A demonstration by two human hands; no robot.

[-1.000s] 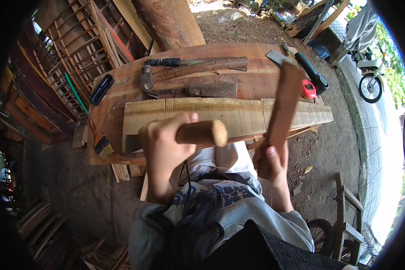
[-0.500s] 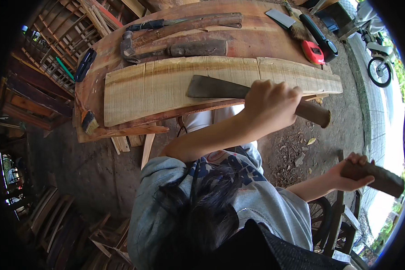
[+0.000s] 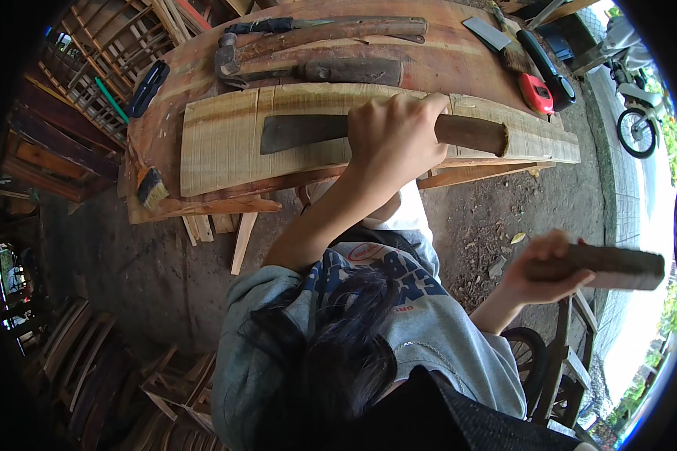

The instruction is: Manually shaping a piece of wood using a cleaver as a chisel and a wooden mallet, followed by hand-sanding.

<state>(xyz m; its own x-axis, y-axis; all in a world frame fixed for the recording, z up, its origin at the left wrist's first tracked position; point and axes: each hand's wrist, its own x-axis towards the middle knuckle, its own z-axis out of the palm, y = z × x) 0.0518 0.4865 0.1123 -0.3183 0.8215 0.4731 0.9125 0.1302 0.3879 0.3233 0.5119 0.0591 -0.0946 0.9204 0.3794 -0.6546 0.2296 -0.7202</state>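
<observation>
My left hand is closed round the wooden handle of a wide steel chisel, whose flat dark blade points left over a long pale plank; whether the blade touches the wood I cannot tell. My right hand, slightly blurred, grips a dark brown wooden block off to the right, past the workbench. Beyond the plank lie a hammer, a tool with a stout worn handle and a long bar with black wrapping.
The wooden workbench holds a red tape measure, a dark cylinder, a pale flat piece and paintbrushes. Stacked wood and frames stand left, chairs lower left, a white motorbike right, a wooden frame lower right.
My left hand with the chisel swung rightward, then shifted a little left and forward over the plank. My right hand with the block moved out rightward, then slightly back inward and up.
</observation>
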